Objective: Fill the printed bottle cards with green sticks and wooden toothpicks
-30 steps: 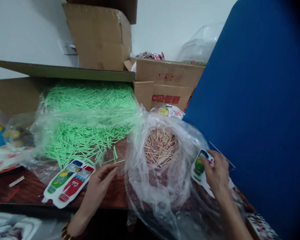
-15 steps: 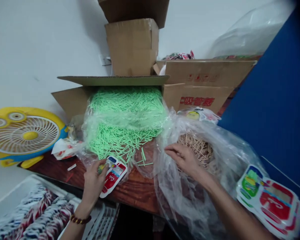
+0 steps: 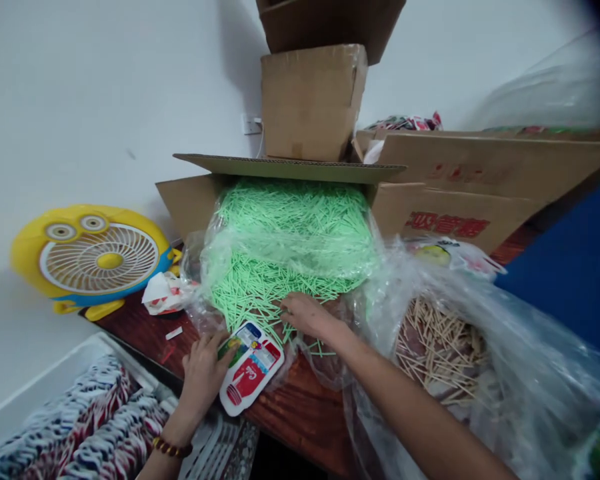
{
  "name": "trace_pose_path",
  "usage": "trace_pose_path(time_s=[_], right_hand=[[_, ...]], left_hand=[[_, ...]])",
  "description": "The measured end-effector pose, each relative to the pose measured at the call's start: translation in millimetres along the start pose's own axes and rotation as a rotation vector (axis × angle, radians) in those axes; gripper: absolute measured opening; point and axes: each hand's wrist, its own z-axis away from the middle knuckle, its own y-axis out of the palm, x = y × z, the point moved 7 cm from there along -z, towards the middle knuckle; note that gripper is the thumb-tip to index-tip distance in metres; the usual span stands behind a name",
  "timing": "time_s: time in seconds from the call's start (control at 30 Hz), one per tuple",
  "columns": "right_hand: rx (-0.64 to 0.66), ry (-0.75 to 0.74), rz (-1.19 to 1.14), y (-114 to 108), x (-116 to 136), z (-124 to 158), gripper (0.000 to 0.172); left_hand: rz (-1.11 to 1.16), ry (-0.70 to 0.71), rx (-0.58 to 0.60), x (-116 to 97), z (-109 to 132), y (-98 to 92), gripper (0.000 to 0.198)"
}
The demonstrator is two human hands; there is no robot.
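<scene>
My left hand [image 3: 203, 369] holds the left edge of a flat printed card with a green bottle and a red bottle on it [image 3: 251, 367], at the table's near edge. My right hand [image 3: 305, 315] rests palm down on the green sticks [image 3: 285, 247] where they spill from a clear bag out of an open carton [image 3: 290, 168]. Its fingers are curled into the loose sticks; what they hold, if anything, is hidden. A second clear bag [image 3: 480, 333] at the right holds pale wooden sticks [image 3: 443, 350].
A yellow and blue cartoon fan [image 3: 93, 257] stands at the left. Cardboard boxes [image 3: 313, 100] are stacked against the white wall, one with red lettering [image 3: 450, 220] at right. A blue panel [image 3: 570, 280] stands at far right. Striped cloth in a white bin [image 3: 80, 427] lies below the wooden table [image 3: 300, 417].
My right hand left the card pile at the right, crossed the wooden-stick bag and reached the green sticks. My left hand took hold of the printed card. The view swung left.
</scene>
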Motion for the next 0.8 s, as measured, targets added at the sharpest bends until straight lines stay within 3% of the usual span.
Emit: trace_pose_path(time_s=[0.37,0.47,0.63,0.8], right_hand=[[0.051,-0.002,0.237,39.1,25.4,-75.1,0.038],[0.049,0.017,0.258,43.4,23.7,-81.6,0.027],[0.052,0.024,0.231,45.1,16.8,-78.4,0.030],[0.106,0.065,0.134,48.7,-3.1,-76.6,0.024]], left_hand=[[0.095,0.012,0.031,0.3,-12.4,0.9,0.028],[0.162,0.013,0.023,1.6,-14.0,2.6,0.024],[0.362,0.023,-0.041,4.6,-17.6,2.3,0.013],[0.669,-0.072,0.030,17.1,-26.3,6.0,0.015]])
